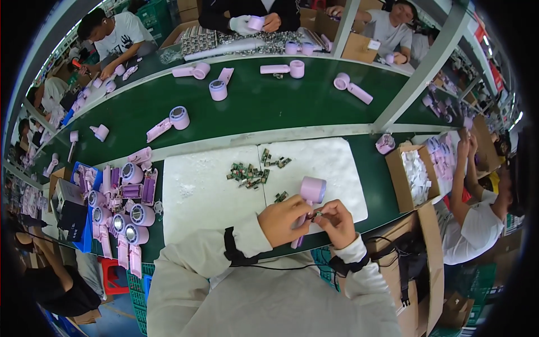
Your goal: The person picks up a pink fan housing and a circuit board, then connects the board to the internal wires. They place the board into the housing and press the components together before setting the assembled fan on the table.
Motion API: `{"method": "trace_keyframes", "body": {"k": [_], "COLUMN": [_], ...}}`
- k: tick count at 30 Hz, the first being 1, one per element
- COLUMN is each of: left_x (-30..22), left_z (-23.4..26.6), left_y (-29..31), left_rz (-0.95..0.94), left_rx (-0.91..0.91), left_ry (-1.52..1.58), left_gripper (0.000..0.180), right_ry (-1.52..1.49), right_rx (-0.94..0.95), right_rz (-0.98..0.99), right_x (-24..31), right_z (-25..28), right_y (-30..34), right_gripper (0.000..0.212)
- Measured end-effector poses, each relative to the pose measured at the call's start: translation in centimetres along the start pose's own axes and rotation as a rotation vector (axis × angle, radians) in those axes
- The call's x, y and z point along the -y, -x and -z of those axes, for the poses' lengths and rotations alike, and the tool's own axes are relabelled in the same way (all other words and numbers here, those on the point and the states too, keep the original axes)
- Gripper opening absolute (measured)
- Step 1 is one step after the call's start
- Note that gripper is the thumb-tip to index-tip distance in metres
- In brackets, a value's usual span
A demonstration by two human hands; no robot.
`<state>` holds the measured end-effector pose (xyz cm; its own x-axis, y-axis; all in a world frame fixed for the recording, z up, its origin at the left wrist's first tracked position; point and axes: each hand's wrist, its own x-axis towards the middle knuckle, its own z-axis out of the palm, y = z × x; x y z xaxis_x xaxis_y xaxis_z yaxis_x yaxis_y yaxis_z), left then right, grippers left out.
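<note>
Left hand (286, 220) gripped a lilac round-headed plastic device (313, 189); right hand (337, 224) pinched a tiny part (318, 213), kind unclear. Small green circuit boards (247, 174) lay far-left.

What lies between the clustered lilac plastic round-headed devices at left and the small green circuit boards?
The head view shows mostly flat white sheet, with a patch of pale flecks, between the clustered lilac devices and the small green circuit boards.

One held fan (312, 189) (two black wristbands (229, 242))
</note>
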<state>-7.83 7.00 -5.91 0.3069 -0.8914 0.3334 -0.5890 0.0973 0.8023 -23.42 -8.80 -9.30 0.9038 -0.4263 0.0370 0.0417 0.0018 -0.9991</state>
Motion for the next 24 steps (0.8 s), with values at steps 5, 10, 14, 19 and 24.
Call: {"method": "trace_keyframes", "body": {"k": [5,10,14,19,24], "left_x": [0.8,1.5,2.0,1.7,3.1], "left_z": [1.7,0.8,-1.3,-2.0,-2.4], "left_y": [0.6,1.1,-0.5,-1.8,-1.7], "left_rz": [-0.154,-0.144,-0.137,-0.222,-0.233], "left_rx": [-0.002,0.02,0.093,0.114,0.043], "left_ry": [-0.227,-0.306,-0.327,-0.44,-0.339], "left_gripper": [0.02,0.018,0.019,0.018,0.017], "right_ry": [0.2,0.382,0.423,0.739,0.781], "right_rx": [-0.073,-0.024,-0.188,-0.249,-0.231], "right_rz": [0.04,0.024,0.053,0.141,0.123], "right_x": [2.0,3.0,3.0,5.9,7.5], "right_z": [-1.2,-1.2,-0.6,0.9,8.0], "right_y": [-0.4,0.2,0.9,-1.5,-13.2], "right_gripper": [0.023,0.022,0.024,0.028,0.034]}}
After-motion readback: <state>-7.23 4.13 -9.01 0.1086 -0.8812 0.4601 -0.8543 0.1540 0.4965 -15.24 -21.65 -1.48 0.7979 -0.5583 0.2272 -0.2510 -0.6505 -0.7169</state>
